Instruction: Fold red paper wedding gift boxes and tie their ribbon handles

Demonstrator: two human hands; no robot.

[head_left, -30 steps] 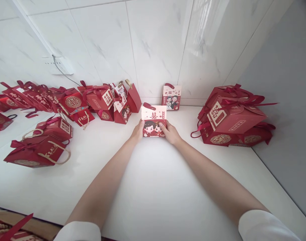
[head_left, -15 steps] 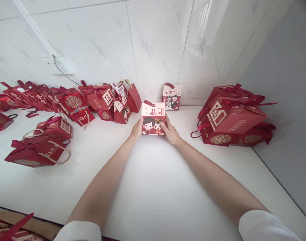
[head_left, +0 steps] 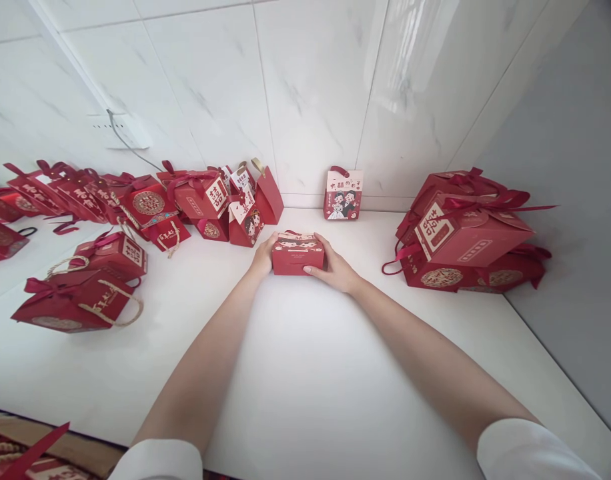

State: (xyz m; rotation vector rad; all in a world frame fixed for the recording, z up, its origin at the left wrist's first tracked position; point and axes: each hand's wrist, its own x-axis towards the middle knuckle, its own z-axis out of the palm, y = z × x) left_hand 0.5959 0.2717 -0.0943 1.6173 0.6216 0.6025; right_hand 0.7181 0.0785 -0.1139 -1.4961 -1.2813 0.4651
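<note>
Between my two hands is a red gift box, tipped back so that its plain red bottom faces me. Its printed front and the ribbon handle are seen foreshortened behind that. My left hand grips the left side of the box, the fingers partly hidden behind it. On the right side, my right hand holds it with the thumb laid across the lower right corner. Behind it, against the wall, a similar gift box with a printed couple and a dark red handle stands upright.
Stacked red gift boxes with ribbons stand at the right by a grey panel. Many red boxes and bags line the wall at left. A rope-handled box sits nearer. The white table meets a tiled wall.
The held box has tipped backward and come slightly left and lower in view. Its printed front faced me before; now its bottom does. Both hands have kept hold of it.
</note>
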